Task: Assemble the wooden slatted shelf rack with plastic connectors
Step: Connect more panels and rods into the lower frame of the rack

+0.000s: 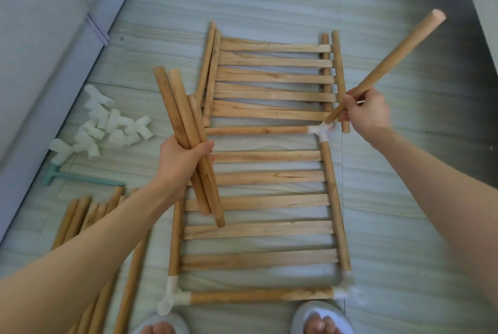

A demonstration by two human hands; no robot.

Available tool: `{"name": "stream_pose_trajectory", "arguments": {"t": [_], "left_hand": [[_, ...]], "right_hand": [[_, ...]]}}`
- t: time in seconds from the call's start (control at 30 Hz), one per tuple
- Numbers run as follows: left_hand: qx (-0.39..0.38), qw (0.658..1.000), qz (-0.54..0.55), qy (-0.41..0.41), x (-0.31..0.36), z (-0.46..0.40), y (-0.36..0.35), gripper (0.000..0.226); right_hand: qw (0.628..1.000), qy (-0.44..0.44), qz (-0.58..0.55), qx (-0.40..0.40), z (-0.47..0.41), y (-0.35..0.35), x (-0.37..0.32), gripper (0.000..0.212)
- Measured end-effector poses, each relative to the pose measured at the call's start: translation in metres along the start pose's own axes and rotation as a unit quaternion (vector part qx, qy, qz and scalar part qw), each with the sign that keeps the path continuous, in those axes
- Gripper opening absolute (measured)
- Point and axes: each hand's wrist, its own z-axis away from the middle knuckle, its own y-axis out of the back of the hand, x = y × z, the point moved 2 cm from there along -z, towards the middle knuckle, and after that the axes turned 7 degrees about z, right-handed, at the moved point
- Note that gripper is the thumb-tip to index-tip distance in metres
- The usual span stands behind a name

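Observation:
A slatted wooden shelf panel (258, 228) lies on the floor in front of me, with white plastic connectors at its corners, one at the far right (320, 130) and one at the near left (171, 297). My right hand (365, 112) grips one wooden dowel (390, 61), its lower end at the far right connector and its top slanting up to the right. My left hand (183, 157) grips a bundle of three dowels (186, 129) above the panel's left side. A second slatted panel (272, 77) lies farther away.
A heap of loose white connectors (107, 123) lies at the left beside a grey sofa base (48, 85). A teal tool (78, 177) and more dowels (89, 220) lie at the near left. My slippered feet (320, 319) stand at the panel's near edge.

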Motion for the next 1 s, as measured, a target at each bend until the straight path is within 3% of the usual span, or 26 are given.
{"name": "stream_pose_trajectory", "arguments": {"t": [0.13, 0.53, 0.67, 0.8, 0.87, 0.93, 1.0], "left_hand": [[0.007, 1.000, -0.009, 0.001, -0.002, -0.001, 0.004, 0.017], [0.005, 1.000, -0.012, 0.011, -0.002, -0.004, 0.008, 0.025], [-0.013, 0.998, 0.055, 0.018, 0.000, -0.001, 0.013, 0.012], [-0.019, 0.997, 0.076, 0.016, 0.004, 0.001, 0.023, 0.013], [-0.022, 0.994, 0.108, 0.019, 0.007, 0.003, 0.027, 0.013], [-0.029, 0.991, 0.131, 0.021, 0.008, 0.005, 0.030, 0.014], [-0.044, 0.989, 0.139, 0.017, 0.009, 0.009, 0.033, 0.016]], "right_hand": [[0.999, 0.003, 0.016, -0.044, 0.001, -0.006, 0.007, 0.006], [0.998, 0.021, 0.051, -0.011, 0.002, -0.012, 0.008, 0.011], [0.999, -0.039, -0.010, 0.013, 0.004, -0.024, 0.009, 0.016], [0.978, -0.176, -0.099, 0.059, 0.035, -0.048, 0.017, 0.033], [0.979, -0.189, -0.073, -0.028, 0.064, -0.066, 0.015, 0.034], [0.968, -0.117, -0.064, -0.214, 0.095, -0.086, -0.001, 0.025], [0.931, -0.020, -0.054, -0.359, 0.119, -0.102, -0.027, 0.027]]}}
